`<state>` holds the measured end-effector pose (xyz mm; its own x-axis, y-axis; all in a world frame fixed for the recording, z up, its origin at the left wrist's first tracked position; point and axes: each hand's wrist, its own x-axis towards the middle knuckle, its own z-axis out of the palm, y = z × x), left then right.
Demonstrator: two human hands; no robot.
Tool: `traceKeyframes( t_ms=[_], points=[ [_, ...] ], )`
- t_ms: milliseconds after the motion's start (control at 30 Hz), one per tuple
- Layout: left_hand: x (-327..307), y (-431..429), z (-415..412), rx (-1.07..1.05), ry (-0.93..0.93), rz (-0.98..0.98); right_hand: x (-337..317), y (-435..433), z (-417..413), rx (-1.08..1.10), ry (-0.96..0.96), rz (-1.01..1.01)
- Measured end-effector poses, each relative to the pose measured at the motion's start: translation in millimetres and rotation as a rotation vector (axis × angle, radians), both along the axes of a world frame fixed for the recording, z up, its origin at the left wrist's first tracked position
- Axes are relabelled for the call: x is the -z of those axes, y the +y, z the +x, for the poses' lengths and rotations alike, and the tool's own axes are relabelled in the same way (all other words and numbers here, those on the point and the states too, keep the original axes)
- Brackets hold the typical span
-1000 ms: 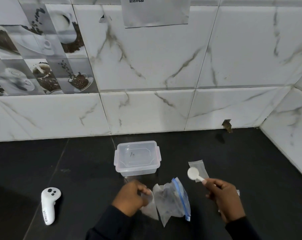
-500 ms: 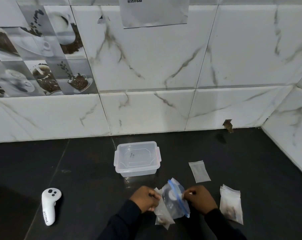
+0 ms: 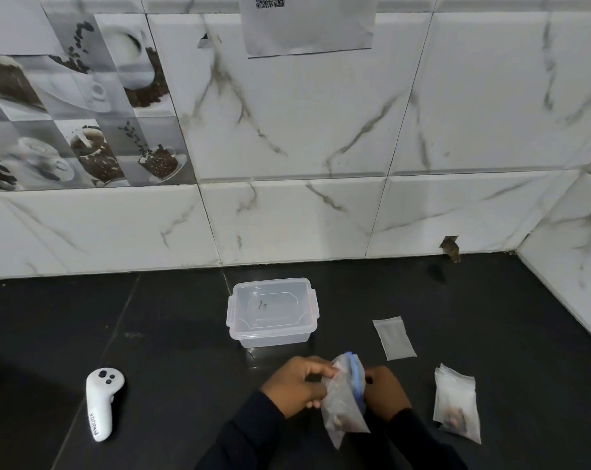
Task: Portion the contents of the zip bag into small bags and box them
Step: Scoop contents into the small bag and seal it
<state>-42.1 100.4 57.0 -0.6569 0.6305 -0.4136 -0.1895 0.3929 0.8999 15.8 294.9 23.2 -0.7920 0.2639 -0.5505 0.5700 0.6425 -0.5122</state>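
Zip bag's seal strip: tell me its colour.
Blue; the zip bag has a blue seal strip along its mouth, seen in the head view between both hands.

zip bag (image 3: 345, 405) contents blurred | QR sheet (image 3: 307, 25) cropped (top edge)

A glossy black countertop (image 3: 490, 300), tiled, seams running toward the white marble-look wall behind and to the right. Sitting on it near the middle, a clear plastic box (image 3: 273, 312) with its clip-on lid shut. Right of the box, well apart, a small empty clear bag (image 3: 394, 337) lying flat. Nearer the front on that same side, a small stack of clear bags (image 3: 456, 403), something brown showing through at the lower end. Far over on the left, a white handheld controller (image 3: 102, 401) lying on its own, dark buttons facing up, grip pointing toward the front edge.
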Motion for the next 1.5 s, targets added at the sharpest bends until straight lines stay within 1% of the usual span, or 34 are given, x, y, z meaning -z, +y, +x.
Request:
traceKeyframes(
  t_ms=[100,233,333,433,567,633,733,800,900,1033,1133,1200,1267,1367,1500],
  points=[
    [-2.3,3.0,-2.0,0.01,0.019,0.006,1.5,3.8,-0.7,-0.051,-0.003,-0.042],
    [6.3,-19.3,-2.8,-0.093,-0.031,0.015,-0.7,12.0,0.6,0.142,0.111,-0.142],
    [23.1,-45.1,2.5,-0.188,-0.053,-0.023,-12.6,10.2,-1.6,0.22,0.218,-0.202],
    [36.2,-65.2,8.7,-0.274,-0.063,-0.042,-25.4,4.1,-5.2,0.157,0.3,-0.151],
    [44.1,-75.7,12.0,-0.315,-0.036,-0.057,-26.1,-2.4,-8.7,0.097,0.325,-0.082],
    [42.2,-77.7,14.8,-0.334,0.0,-0.052,-25.2,-4.3,-8.8,0.12,0.324,-0.106],
    [34.8,-81.3,19.1,-0.384,0.096,-0.063,-24.8,-0.3,-7.2,0.221,0.319,-0.194],
    [25.0,-84.2,21.7,-0.395,0.195,-0.1,-28.5,4.2,-4.4,0.287,0.305,-0.266],
    [5.5,-84.9,25.4,-0.344,0.346,-0.15,-43.4,8.4,0.4,0.337,0.352,-0.342],
    [-22.6,-73.9,25.6,-0.291,0.444,-0.212,-82.7,-4.2,6.3,0.327,0.466,-0.491],
    [-41.5,-58.3,21.6,-0.248,0.476,-0.261,-117.3,-23.0,10.7,0.226,0.571,-0.532],
    [-51.8,-46.6,18.3,-0.255,0.473,-0.252,-131.3,-37.2,15.4,0.133,0.645,-0.453],
    [-60.3,-36.9,14.5,-0.271,0.466,-0.26,-131.1,-50.8,22.0,0.052,0.74,-0.28],
    [-66.8,-28.9,10.2,-0.282,0.442,-0.273,-111.8,-65.3,31.8,-0.034,0.895,-0.109],
    [-66.0,-27.4,10.2,-0.322,0.403,-0.294,-81.8,-71.6,40.9,-0.186,1.047,0.111]
  ],
)
